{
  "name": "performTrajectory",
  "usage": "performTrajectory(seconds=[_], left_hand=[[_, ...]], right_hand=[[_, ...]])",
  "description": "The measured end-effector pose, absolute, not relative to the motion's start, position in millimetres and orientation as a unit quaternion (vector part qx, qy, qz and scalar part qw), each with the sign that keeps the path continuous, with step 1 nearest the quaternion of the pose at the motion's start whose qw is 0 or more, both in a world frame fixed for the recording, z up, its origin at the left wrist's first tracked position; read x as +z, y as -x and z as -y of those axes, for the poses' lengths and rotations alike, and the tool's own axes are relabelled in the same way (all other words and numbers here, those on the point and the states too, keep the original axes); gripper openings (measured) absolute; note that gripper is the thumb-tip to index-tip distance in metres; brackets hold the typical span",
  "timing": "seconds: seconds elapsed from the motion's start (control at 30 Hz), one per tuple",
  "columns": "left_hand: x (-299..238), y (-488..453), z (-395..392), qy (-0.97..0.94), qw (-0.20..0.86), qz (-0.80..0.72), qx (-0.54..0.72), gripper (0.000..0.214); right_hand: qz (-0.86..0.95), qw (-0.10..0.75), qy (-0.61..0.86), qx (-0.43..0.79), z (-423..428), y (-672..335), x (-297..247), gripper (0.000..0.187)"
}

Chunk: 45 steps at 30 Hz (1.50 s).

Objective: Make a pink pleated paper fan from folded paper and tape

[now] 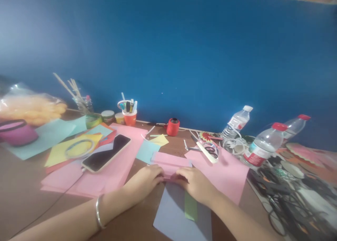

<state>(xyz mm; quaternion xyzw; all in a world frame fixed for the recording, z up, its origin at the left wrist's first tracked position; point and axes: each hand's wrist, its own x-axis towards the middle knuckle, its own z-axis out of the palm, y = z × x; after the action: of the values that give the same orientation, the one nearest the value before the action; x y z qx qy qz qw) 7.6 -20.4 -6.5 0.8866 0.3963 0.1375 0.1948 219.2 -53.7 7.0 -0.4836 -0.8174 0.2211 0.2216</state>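
A folded piece of pink paper (171, 164) lies in the middle of the table, with creases running across it. My left hand (149, 179) grips its near left edge, fingers curled against the paper. At the near right edge my right hand (196, 183) pinches the same paper between thumb and fingers. Under and in front of the hands is a sheet of grey-blue paper (171, 213), with a green paper strip (190, 206) on top. Light blue paper (147, 151) sits just beyond my left hand. My fingertips partly hide the pink paper's near edge.
Left are a phone (106, 153) on pink sheets, yellow paper (60, 151) and a purple container (17, 132). A red spool (173, 127) and an orange cup (130, 118) stand near the blue wall. Scissors (210, 150), a plastic bottle (263, 146) and clutter occupy the right.
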Motion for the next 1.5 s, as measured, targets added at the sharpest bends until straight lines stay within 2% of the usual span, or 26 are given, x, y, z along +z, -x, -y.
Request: performTrajectory(seconds=[0.2, 0.4, 0.77, 1.03, 1.33, 1.43, 1.5], left_hand=[[1.3, -5.9, 12.9, -0.849, 0.303, -0.408, 0.142, 0.016], [2.5, -5.8, 7.1, -0.851, 0.322, -0.393, 0.131, 0.019], [-7.3, -4.8, 6.5, -0.870, 0.284, -0.386, 0.111, 0.024], [-13.5, -3.1, 6.4, -0.912, 0.230, -0.325, 0.097, 0.036], [-12.3, -2.3, 7.8, -0.923, 0.212, -0.309, 0.083, 0.028], [-13.0, -3.6, 10.0, -0.936, 0.163, -0.291, 0.109, 0.034], [-13.7, -4.5, 10.6, -0.948, 0.125, -0.271, 0.115, 0.036]], right_hand=[[0.778, 0.237, 0.510, 0.280, 46.8, -221.1, -1.7, 0.018], [0.753, 0.259, 0.507, 0.330, 46.0, -226.1, -6.3, 0.014], [0.757, 0.233, 0.518, 0.322, 44.2, -229.1, -10.0, 0.015], [0.766, 0.229, 0.505, 0.325, 43.5, -230.0, -8.7, 0.016], [0.780, 0.204, 0.506, 0.307, 42.7, -230.1, -3.9, 0.018], [0.772, 0.195, 0.510, 0.324, 43.1, -230.6, -2.1, 0.010], [0.774, 0.196, 0.496, 0.340, 43.3, -230.8, -1.4, 0.014]])
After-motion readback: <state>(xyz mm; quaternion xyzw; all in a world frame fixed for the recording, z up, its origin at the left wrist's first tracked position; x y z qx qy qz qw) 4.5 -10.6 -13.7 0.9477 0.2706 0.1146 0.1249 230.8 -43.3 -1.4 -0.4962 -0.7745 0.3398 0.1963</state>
